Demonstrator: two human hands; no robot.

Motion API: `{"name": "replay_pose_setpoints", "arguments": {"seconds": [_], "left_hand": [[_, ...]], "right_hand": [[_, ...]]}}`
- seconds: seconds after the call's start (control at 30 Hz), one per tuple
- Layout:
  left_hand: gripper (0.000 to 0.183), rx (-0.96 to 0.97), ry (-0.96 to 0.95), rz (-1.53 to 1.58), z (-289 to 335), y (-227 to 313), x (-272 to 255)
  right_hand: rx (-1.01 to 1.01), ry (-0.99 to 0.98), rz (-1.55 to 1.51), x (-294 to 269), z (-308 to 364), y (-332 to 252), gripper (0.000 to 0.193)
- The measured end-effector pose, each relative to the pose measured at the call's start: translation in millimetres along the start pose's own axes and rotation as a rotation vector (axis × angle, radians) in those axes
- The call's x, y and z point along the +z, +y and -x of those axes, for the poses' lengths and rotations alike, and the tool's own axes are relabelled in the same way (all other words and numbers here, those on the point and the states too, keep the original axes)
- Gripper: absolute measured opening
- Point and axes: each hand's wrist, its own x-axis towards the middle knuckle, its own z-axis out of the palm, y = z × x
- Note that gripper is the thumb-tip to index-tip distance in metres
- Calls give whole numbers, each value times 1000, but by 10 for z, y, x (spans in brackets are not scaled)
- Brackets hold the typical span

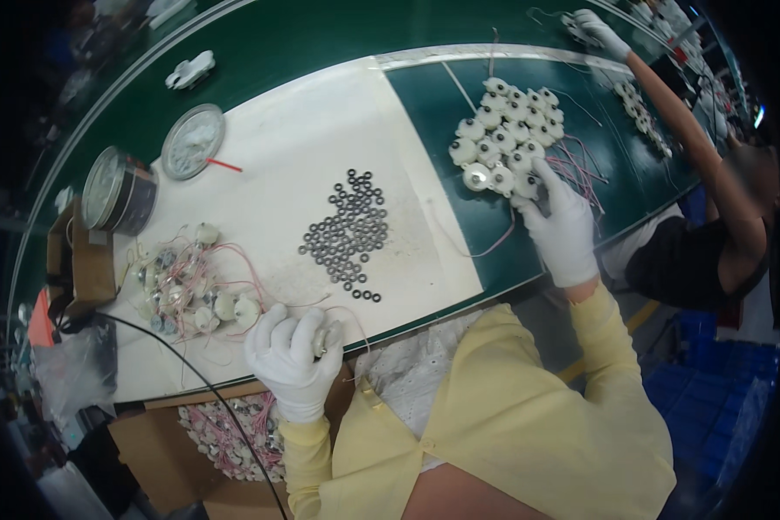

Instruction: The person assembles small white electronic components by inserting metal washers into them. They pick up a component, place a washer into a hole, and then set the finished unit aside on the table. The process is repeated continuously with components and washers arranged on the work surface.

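My left hand (296, 360), in a white glove, is closed around a small whitish motor-like part (327, 336) at the table's near edge; a pink wire trails beside it. My gloved right hand (561, 230) reaches to the block of round white parts (503, 130) on the green surface. Its thumb and forefinger are around a white part with a dark centre (526, 184) at the block's near corner. Dark rings (347, 230) lie scattered on the white sheet between my hands. Left of them is a loose heap of wired white parts (186, 290).
A tin (120, 192) and a round lid (193, 141) with a red stick (224, 165) stand at the far left. A cardboard box (156, 446) of wired parts sits below the table edge. A black cable (191, 364) crosses the near left. A co-worker's gloved hand (602, 33) is at the far right.
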Motion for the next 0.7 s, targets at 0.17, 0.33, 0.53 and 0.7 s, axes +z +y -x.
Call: {"name": "replay_pose_setpoints", "arguments": {"seconds": [0.17,0.33,0.53,0.7], "left_hand": [[34,-47,-6,58,-44,12,-46],[33,-49,55,99,-94,-11,-58],[33,-75,70,103,-68,-8,-122],[30,-59,49,174,-117,-32,-89]], "right_hand": [[44,-33,-187,-470,-25,-159,50],[-200,-32,-249,-785,-520,-696,46],[-929,-184,-49,552,-1418,-2213,71],[-813,-608,252,1444,-1684,-2801,75]]}}
